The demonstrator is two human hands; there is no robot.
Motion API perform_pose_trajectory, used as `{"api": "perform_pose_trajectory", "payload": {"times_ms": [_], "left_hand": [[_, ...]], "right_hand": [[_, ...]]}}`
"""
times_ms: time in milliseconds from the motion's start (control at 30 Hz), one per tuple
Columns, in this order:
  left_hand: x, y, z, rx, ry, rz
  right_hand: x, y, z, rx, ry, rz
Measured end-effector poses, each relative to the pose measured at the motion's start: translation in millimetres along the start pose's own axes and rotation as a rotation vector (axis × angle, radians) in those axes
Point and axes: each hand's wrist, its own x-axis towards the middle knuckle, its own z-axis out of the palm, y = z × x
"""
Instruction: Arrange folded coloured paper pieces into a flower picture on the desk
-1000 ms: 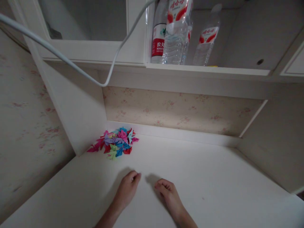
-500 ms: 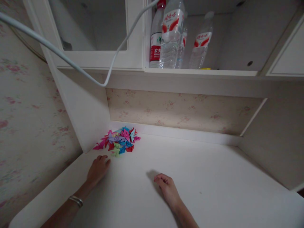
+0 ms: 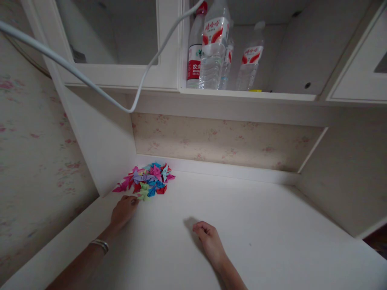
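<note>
A heap of folded paper cranes (image 3: 151, 180) in pink, purple, blue, red and green lies at the back left of the white desktop. My left hand (image 3: 124, 210), with bracelets at its wrist, is at the heap's front edge. Its fingers are drawn together on the near tip of a light green paper crane (image 3: 144, 195); the exact grip is partly hidden by the fingers. My right hand (image 3: 208, 239) hovers over the middle of the desktop, fingers curled closed, with nothing visible in them.
Above, an open cabinet shelf (image 3: 242, 93) holds several plastic bottles (image 3: 213, 52). A white cable (image 3: 90, 83) hangs across the upper left. Flowered wallpaper (image 3: 39, 161) covers the wall at left, and white side panels flank the desktop (image 3: 256, 217).
My left hand has closed its fingers at the light green crane, after being spread just short of it. My right hand keeps its curled pose. The whole view has shifted slightly.
</note>
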Motion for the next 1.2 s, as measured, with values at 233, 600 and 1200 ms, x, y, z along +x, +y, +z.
{"api": "perform_pose_trajectory", "payload": {"times_ms": [233, 600, 1200], "left_hand": [[-7.7, 3.1, -7.6, -0.084, 0.064, 0.001], [-59.7, 72.5, -32.2, -0.683, -0.088, -0.055], [-107.0, 177.0, -9.8, -0.816, -0.473, 0.445]], "right_hand": [[0.0, -1.3, -0.5, -0.017, -0.009, 0.0], [2.7, 4.2, -0.4, 0.043, 0.011, 0.01], [-1.6, -7.7, -1.1, 0.176, -0.267, 0.003]]}}
